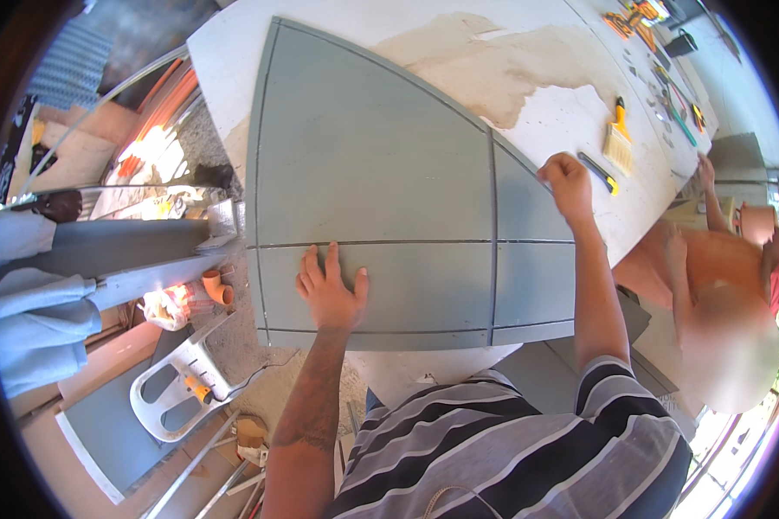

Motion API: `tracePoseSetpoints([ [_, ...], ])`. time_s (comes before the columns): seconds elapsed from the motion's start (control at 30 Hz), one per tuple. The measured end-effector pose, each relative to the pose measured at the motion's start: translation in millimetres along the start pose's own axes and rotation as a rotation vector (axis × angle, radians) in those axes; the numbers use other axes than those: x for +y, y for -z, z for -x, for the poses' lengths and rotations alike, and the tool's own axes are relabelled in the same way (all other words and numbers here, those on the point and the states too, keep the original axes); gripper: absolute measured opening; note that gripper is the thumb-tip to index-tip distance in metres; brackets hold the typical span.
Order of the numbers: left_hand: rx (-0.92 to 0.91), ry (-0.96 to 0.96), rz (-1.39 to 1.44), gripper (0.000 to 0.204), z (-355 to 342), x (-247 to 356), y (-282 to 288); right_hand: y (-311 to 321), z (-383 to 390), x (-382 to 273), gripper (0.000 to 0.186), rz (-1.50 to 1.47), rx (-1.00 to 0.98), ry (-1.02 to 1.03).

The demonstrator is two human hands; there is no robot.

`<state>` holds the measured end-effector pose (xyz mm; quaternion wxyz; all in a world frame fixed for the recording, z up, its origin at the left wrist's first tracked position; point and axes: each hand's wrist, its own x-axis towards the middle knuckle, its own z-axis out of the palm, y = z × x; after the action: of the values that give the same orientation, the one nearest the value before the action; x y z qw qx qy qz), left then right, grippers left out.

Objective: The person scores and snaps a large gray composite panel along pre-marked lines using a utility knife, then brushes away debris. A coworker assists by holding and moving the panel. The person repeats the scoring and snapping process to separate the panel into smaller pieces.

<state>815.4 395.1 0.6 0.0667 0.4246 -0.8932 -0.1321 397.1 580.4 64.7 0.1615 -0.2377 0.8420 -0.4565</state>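
Observation:
A large grey-green panel with one curved edge lies on the white worktable in front of me. Dark grooves or lines cross it and run along its edges. My left hand rests on the panel with its fingers spread, just below the long crosswise line. At the panel's curved right edge, my right hand is closed, thumb and fingers pressed together. Whatever is between those fingers is too small or hidden to make out. Right beside that hand lie a yellow-and-black utility knife and a wide paintbrush with a yellow handle.
Tools and small bits lie along the far right of the white table. A shirtless person is close at the right. To the left are a white plastic chair, an orange pipe elbow, more grey panels and a blue cloth.

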Motion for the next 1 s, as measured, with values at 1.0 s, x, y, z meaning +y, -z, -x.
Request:
tracePoseSetpoints([
  [1.0, 0.108, -0.070, -0.041, 0.069, 1.8, -0.3, -13.8, 115.1, -13.8, 137.0, 0.073, 0.908, 0.077, -0.107],
])
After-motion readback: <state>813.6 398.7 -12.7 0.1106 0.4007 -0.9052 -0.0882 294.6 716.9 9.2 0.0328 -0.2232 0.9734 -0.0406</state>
